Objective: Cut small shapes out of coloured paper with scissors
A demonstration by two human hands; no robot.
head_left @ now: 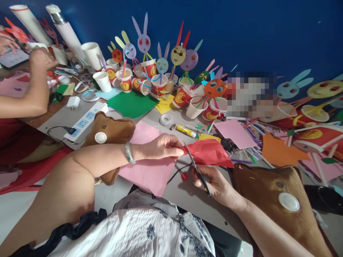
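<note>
My left hand (167, 147) pinches the left end of a red paper sheet (211, 152) between thumb and fingers, above the table. In my right hand (214, 182) is a pair of scissors (197, 169) with dark handles, its blades pointing up and left across the red paper close to my left fingertips. Whether the blades are fully closed cannot be made out. Below the paper, a small round red piece (184, 176) lies on the table beside a thin black cable. Under my left forearm lies a large pink sheet (150, 167).
Paper cups (124, 80) with rabbit-faced straw figures line the blue wall. A green sheet (132, 103), a glue stick (187, 131), a tape roll (165, 120) and a power strip (87, 121) lie on the table. Brown cushions (270, 192) flank me. Another person's arm (34, 85) is at left.
</note>
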